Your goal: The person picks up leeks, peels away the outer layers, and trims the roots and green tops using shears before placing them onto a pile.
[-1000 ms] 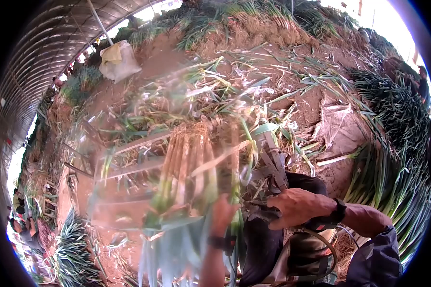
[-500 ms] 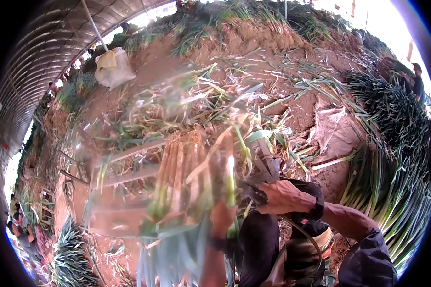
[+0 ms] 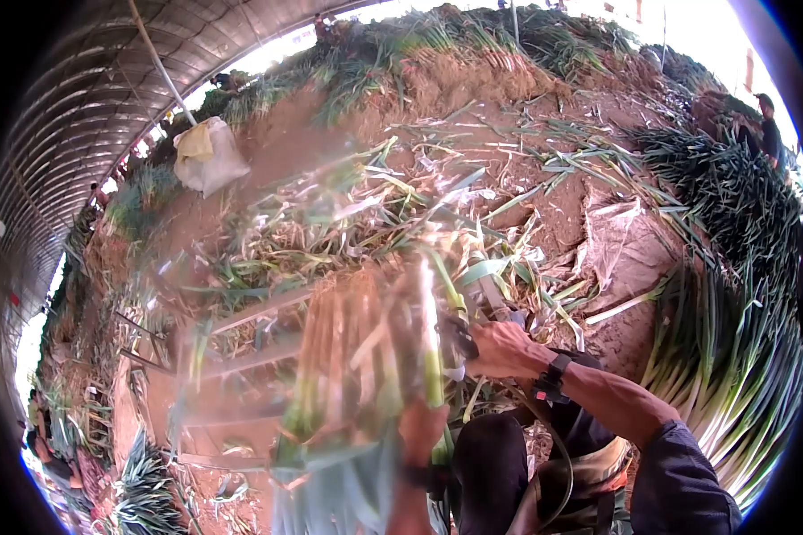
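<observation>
My left hand [image 3: 422,430] is closed around the lower green part of a green onion [image 3: 431,352], which stands nearly upright with its pale stem bright. Close by on the right, my right hand [image 3: 507,349] grips a dark air gun [image 3: 458,337], its front end against or just beside the stem; which one I cannot tell. A thin hose [image 3: 569,464] curves up toward that hand. Left of my left hand, a row of green onions [image 3: 330,343] lies across a slatted frame [image 3: 254,366], roots away from me. Blur covers this area and part of my left hand.
Peeled skins and leaves [image 3: 357,209] litter the dirt ahead. A flattened sack [image 3: 616,236] lies at right, beside a long heap of green onions [image 3: 723,330]. A white sack [image 3: 210,159] stands back left. More onions are piled behind, and a person [image 3: 769,129] is at far right.
My right hand and the air gun have moved slightly left and up, closer to the onion's stem. My left hand still grips the onion. The whole view has shifted a little.
</observation>
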`<state>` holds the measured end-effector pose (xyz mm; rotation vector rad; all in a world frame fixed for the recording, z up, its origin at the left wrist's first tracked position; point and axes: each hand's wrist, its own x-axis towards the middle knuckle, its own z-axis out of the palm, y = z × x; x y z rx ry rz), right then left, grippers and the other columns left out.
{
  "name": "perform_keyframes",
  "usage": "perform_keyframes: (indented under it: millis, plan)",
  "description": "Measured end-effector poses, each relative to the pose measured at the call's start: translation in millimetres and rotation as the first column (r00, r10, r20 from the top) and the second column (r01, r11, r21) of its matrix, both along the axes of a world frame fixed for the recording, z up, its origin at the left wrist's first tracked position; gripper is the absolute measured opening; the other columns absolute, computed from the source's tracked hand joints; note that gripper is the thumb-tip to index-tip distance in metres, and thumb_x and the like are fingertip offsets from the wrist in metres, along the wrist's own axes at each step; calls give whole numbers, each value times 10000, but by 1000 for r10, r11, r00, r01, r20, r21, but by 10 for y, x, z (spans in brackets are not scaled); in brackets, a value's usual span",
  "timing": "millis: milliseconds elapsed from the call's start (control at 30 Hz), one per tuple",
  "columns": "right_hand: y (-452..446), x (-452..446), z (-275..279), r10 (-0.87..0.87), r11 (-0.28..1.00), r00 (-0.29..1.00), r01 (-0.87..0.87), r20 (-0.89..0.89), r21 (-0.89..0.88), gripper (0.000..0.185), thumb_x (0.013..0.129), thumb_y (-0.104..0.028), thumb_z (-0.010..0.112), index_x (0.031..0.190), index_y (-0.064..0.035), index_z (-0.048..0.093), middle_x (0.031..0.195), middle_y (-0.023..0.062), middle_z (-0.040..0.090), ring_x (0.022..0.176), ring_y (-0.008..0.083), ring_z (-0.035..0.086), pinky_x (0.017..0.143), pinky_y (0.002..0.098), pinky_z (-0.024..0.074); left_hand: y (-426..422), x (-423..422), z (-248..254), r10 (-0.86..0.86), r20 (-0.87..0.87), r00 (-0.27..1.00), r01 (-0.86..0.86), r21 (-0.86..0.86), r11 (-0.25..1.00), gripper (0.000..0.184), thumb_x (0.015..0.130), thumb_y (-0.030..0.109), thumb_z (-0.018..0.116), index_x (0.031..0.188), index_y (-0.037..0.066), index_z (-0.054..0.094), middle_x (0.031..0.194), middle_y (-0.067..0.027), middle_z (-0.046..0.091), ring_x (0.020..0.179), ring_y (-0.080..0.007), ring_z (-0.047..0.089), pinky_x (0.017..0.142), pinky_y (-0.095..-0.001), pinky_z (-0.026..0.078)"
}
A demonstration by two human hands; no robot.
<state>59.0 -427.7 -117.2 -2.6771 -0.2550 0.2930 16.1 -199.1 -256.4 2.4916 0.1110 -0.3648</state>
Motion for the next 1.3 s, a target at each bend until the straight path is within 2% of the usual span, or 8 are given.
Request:
perform_keyframes:
  millis: [267,467,700,933,1033,1067,1167,1300]
  plan:
    - [-151,-39,116,14,998,996,-8,-93,66,676,764,-341,665,1373,-82,526,671,112,621,498,246,569,469,417,470,19,102,88,1,21,1000,-4,124,992,697,745,406,781,1302,34,587,1137,-249,696,1054,-409,679,892,-458,544]
    - [-365,-974,782,144,935,989,-149,37,321,338,851,-300,712,1104,-87,644,836,151,710,700,311,698,611,417,545,136,186,531,-72,130,989,87,-118,989,726,731,345,787,1326,3,551,1094,-229,713,1007,-385,694,894,-441,543]
    - [-515,-1234,775,162,972,987,-161,9,172,509,751,-370,768,1086,-15,624,926,192,676,826,397,666,724,463,535,39,157,882,-98,-4,995,96,-182,979,798,760,418,781,1373,-8,497,1035,-247,713,945,-378,700,869,-459,541]
    - [-379,-1074,776,108,971,993,-98,-38,217,519,745,-387,766,1071,-13,614,923,196,663,857,403,657,723,473,519,84,-329,425,-383,-68,921,381,-52,923,524,909,373,684,1278,24,553,955,-181,696,915,-399,664,838,-500,524]
    - [-268,-1024,704,181,960,981,-160,-75,229,509,756,-404,754,1059,-20,615,928,194,664,840,402,658,717,475,516,262,-528,186,-337,421,842,336,78,939,416,901,348,693,1180,52,603,1028,-152,671,987,-376,635,843,-507,507]
    - [-228,-1014,687,202,958,975,-178,-91,223,506,760,-412,749,1052,-22,615,930,193,663,836,401,658,716,475,515,300,-540,243,-293,323,900,248,173,953,281,869,283,696,1060,87,632,1096,-140,624,1034,-355,601,887,-482,493]
    - [-100,-975,641,282,947,949,-252,-142,201,499,768,-437,734,1019,-23,610,915,191,661,816,398,656,706,477,513,548,-474,284,-150,634,759,48,175,983,233,873,287,688,956,72,660,990,-148,634,969,-360,595,845,-482,480]
    - [86,-914,637,413,904,888,-375,-199,206,501,763,-454,725,965,-11,606,824,186,657,743,404,650,669,481,511,661,-335,305,-131,678,723,-87,278,956,272,850,218,706,1076,77,649,1032,-146,636,1062,-373,567,951,-509,432]
